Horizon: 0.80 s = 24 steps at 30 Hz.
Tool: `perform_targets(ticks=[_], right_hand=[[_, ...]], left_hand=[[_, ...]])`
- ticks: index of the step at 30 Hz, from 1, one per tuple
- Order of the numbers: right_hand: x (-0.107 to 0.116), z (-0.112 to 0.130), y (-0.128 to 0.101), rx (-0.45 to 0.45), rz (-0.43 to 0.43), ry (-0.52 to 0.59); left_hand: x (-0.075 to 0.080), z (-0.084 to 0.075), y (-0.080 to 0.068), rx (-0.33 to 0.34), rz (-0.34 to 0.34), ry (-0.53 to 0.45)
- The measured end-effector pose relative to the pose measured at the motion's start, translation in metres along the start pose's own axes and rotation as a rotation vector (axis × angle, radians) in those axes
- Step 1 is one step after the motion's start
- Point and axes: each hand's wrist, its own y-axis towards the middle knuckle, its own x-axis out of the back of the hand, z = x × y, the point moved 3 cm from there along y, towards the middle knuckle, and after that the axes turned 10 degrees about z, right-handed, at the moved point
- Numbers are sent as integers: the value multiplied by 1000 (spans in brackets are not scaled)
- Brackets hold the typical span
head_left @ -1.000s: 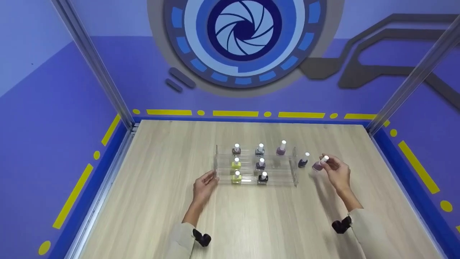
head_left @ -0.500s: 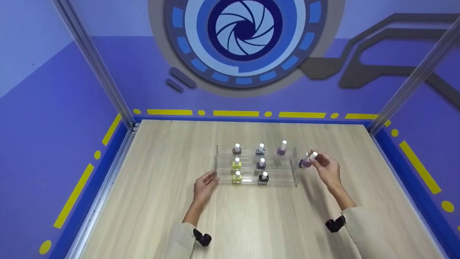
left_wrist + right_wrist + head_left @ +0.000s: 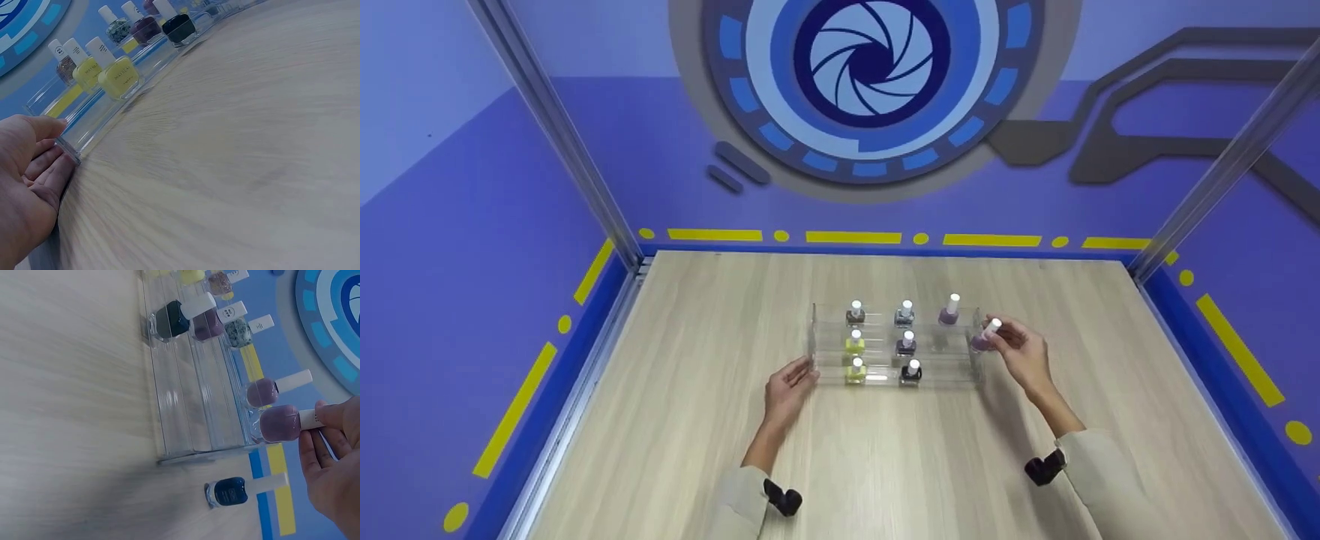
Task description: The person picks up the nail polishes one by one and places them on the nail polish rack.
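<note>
My right hand [image 3: 1024, 358] pinches a mauve nail polish bottle [image 3: 280, 423] by its white cap, thumb against fingertips. The bottle is tilted over the right end of a clear three-tier display rack [image 3: 171, 402]. My left hand [image 3: 786, 394] holds the rack's left end panel between thumb and fingers. Another mauve bottle [image 3: 949, 315] stands on the back tier at right, close to the held one. In the middle column are a speckled grey bottle [image 3: 904, 318], a purple one [image 3: 906, 346] and a black one [image 3: 910, 376].
Two yellow bottles [image 3: 119, 77] and a brown glitter bottle [image 3: 855, 316] fill the rack's left column. A dark blue bottle [image 3: 229, 492] stands on the wooden table [image 3: 885, 465] just outside the rack's right end. Blue printed walls [image 3: 607, 172] enclose the table.
My right hand has carried the mauve bottle leftward, past the dark blue bottle, to the rack's right end. My left hand has stayed at the rack's left end.
</note>
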Motion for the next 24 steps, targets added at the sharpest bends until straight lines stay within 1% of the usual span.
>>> perform_targets(ticks=[4, 7, 10, 14, 16, 18, 20, 24], right_hand=[[-8, 18, -5, -25, 28, -29], [-13, 18, -4, -20, 34, -29], [-18, 4, 1, -10, 25, -2], [-23, -15, 8, -9, 31, 2], [-26, -18, 10, -6, 39, 4], [-29, -16, 10, 2, 49, 3], [-32, -10, 8, 9, 54, -3], [-35, 3, 5, 16, 71, -34]], left_hand=[[0, 1, 0, -1, 6, 0], [0, 1, 0, -5, 5, 6], [0, 0, 0, -12, 2, 13], [0, 0, 0, -11, -2, 22], [0, 0, 1, -9, 8, 12], [0, 0, 0, 1, 14, -2], [-1, 0, 0, 17, 19, -18], [-1, -1, 0, 26, 16, -21]])
